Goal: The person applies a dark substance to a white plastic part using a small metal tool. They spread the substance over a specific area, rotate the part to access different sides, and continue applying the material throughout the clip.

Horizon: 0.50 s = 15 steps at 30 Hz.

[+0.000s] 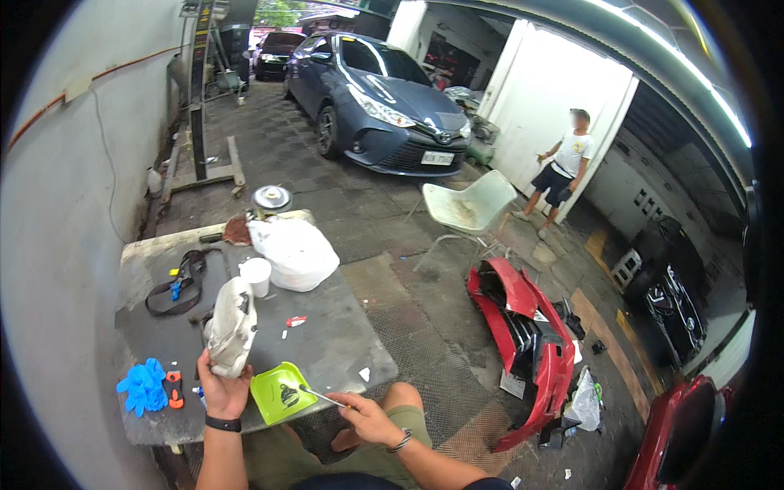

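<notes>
My left hand (225, 397) grips the lower end of a whitish, smudged, curved shell-like part (232, 327), held upright over the dark table (343, 331); its exact kind is unclear. In my right hand (372, 421) is a thin-handled tool (331, 399), perhaps a small brush. Its tip reaches the right side of a lime-green scoop-shaped tray (265, 382), near a smear of dark paste (289, 397). The tray lies at the table's front edge between my hands. Just beyond the part stands a white cup (256, 276).
Around the table lie blue gloves (145, 385), an orange-and-black tool (174, 389), a dark strap (184, 286) and a white plastic bag (296, 255). Rightward are a red bumper (539, 367) and a chair (467, 204). Beyond, a person (565, 159) stands near a grey-blue car (384, 98).
</notes>
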Tool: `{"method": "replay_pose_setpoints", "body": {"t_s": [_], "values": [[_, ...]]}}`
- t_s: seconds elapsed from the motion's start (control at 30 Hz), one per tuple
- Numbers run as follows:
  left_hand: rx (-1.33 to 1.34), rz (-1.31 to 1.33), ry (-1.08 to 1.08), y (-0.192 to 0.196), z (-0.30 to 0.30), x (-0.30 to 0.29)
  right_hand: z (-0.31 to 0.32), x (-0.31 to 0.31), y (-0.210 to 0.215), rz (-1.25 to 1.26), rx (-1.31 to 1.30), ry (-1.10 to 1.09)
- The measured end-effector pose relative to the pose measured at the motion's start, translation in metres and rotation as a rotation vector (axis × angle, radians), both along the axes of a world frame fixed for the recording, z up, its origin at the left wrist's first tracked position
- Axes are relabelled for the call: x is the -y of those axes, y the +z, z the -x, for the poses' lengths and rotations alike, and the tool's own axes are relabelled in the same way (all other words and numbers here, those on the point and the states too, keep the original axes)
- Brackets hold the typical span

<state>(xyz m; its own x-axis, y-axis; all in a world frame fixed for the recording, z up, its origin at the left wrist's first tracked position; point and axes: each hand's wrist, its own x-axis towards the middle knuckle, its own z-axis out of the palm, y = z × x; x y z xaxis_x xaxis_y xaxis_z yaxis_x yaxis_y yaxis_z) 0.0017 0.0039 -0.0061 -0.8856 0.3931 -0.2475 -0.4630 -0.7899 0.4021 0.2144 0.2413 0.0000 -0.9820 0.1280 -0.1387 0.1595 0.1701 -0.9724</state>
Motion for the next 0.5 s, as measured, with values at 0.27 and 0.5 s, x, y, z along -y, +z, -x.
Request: {"method": "replay_pose_setpoints", "body": {"t_s": [0.27,0.5], "values": [[-0.135,0.079,0.000,-0.018,0.009,0.013,0.008,-0.006,-0.014,-0.030,-0.165,0.023],[-0.120,0.142,0.050,-0.011,0.005,0.012,0.007,0.000,-0.009,-0.003,-0.088,0.025]]}}
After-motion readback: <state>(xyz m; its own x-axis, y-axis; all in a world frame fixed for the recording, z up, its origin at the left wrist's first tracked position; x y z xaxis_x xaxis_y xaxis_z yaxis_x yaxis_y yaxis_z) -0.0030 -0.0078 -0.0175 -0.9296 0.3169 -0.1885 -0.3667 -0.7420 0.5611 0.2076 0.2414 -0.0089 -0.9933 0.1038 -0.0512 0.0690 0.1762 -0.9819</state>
